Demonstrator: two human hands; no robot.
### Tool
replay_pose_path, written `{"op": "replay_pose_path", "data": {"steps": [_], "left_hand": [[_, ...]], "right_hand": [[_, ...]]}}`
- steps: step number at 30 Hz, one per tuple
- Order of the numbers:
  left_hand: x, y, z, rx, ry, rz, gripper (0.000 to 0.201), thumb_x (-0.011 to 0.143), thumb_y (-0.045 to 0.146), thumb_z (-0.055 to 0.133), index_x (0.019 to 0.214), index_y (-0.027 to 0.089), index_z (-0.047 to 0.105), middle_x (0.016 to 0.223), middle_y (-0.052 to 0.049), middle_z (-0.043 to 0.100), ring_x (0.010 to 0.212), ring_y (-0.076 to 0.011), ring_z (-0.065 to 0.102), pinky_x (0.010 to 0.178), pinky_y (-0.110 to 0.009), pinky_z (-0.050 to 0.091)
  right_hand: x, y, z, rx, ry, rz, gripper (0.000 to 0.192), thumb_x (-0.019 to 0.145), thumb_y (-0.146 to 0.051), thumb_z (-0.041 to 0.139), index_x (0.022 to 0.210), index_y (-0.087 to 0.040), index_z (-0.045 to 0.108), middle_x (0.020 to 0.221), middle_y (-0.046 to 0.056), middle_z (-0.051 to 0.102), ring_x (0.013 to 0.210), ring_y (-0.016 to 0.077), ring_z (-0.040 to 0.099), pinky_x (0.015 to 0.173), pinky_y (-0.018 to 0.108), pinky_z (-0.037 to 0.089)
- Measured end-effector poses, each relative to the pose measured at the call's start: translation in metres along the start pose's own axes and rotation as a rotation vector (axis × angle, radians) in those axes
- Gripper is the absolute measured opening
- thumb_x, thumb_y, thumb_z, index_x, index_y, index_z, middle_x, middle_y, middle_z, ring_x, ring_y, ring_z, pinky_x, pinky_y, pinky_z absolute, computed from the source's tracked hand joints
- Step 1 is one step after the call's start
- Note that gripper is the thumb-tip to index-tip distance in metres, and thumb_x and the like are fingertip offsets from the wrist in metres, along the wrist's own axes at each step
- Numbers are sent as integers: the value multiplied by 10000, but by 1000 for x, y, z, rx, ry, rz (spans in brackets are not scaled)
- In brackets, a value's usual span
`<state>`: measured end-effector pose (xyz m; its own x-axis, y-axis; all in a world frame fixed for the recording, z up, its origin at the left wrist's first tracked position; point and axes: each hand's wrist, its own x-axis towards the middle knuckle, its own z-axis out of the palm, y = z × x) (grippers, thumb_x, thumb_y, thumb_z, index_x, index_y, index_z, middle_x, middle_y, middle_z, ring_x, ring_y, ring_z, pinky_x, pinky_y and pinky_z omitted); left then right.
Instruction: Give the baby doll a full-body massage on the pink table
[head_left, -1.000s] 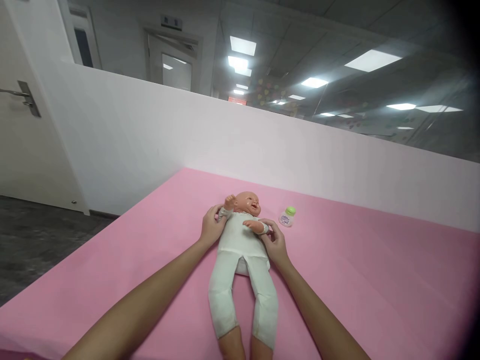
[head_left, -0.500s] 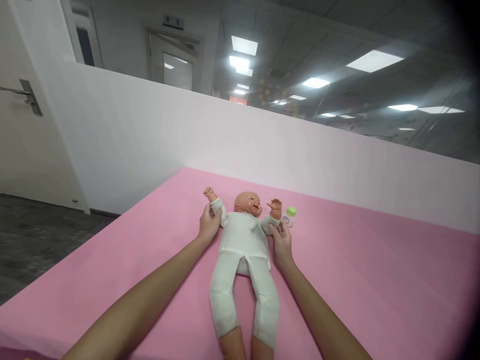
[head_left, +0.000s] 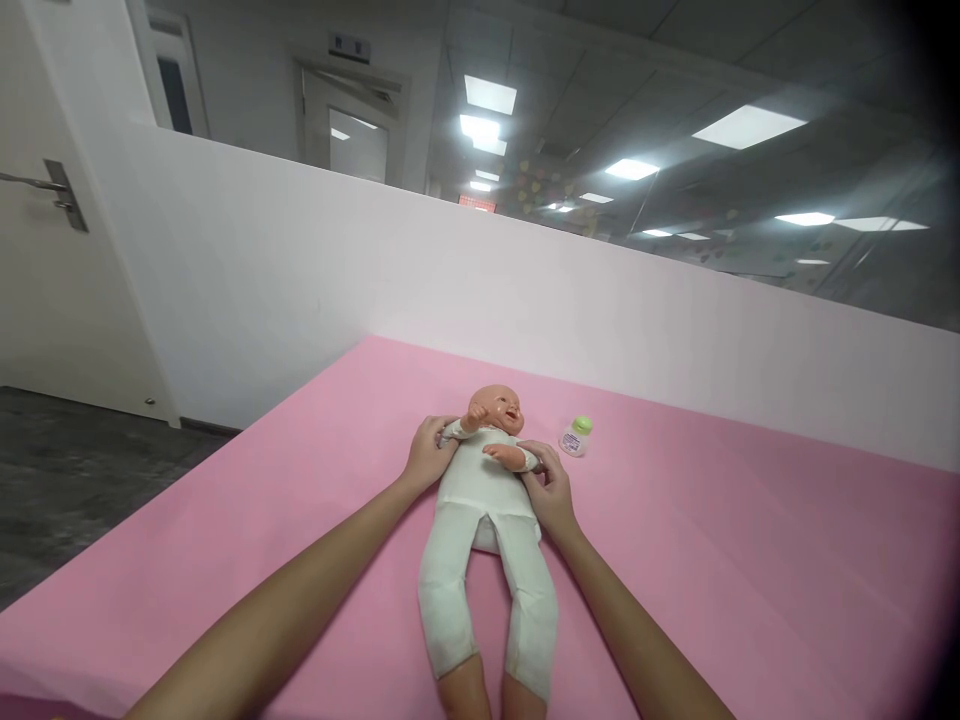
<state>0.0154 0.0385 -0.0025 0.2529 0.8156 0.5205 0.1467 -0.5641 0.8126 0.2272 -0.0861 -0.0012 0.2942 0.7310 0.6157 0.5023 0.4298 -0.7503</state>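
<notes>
A baby doll (head_left: 484,500) in a white bodysuit lies on its back on a pink mat (head_left: 750,560), head away from me. My left hand (head_left: 427,455) grips the doll's arm on the left side, and my right hand (head_left: 549,487) grips the arm on the right side. Both doll arms are folded inward across its chest. A small bottle with a green cap (head_left: 576,436) lies on the mat just right of the doll's head, apart from my right hand.
A low white partition wall (head_left: 600,310) runs behind the mat. To the left the mat's edge drops to dark floor (head_left: 67,470), with a white door and handle (head_left: 56,190) beyond. Glass above the wall reflects ceiling lights.
Half a second ago the doll's arms were spread outward and up; my hands have now brought them back together over the chest, as they were a second ago.
</notes>
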Motion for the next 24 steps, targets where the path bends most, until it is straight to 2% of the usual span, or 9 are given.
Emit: {"op": "replay_pose_path", "data": {"steps": [3,6,8,13,19,24], "left_hand": [[2,-6,1,-5,34,-40,266,885,255,616,1145,238,669,1122,-52,671,1022,-216,620,868,-332,489],[4,-9,2,21,80,-89,167,914,306,584,1041,213,638,991,-44,668,905,-203,614,790,-315,472],[4,-9,2,61,115,-119,173,934,362,560,979,204,614,912,-39,651,839,-204,595,740,-313,449],[3,-2,0,222,109,-118,211,936,413,543,919,209,593,908,-47,652,865,-226,579,729,-317,401],[1,5,-2,403,59,-152,273,950,440,512,807,212,556,840,-44,641,872,-244,570,724,-331,356],[2,3,-3,494,2,-124,309,937,455,523,742,215,525,839,-56,632,887,-257,574,750,-353,371]], "right_hand": [[0,-1,1,88,129,130,333,872,-374,659,1173,-233,674,1193,77,698,1075,254,632,838,362,521],[1,-3,-1,153,257,229,354,853,-405,674,1154,-220,653,1103,52,708,970,220,637,784,322,518],[2,-1,-2,198,317,270,342,845,-405,682,1134,-226,645,1061,33,699,941,199,634,790,310,520],[5,12,-3,453,424,419,389,798,-444,712,1114,-240,615,978,9,675,824,171,653,716,299,554],[7,19,-3,643,478,591,414,740,-386,741,1110,-255,610,914,-10,679,695,144,637,610,266,552],[7,21,-3,655,449,619,342,745,-404,752,1005,-229,615,858,-9,674,695,151,631,589,259,546]]}}
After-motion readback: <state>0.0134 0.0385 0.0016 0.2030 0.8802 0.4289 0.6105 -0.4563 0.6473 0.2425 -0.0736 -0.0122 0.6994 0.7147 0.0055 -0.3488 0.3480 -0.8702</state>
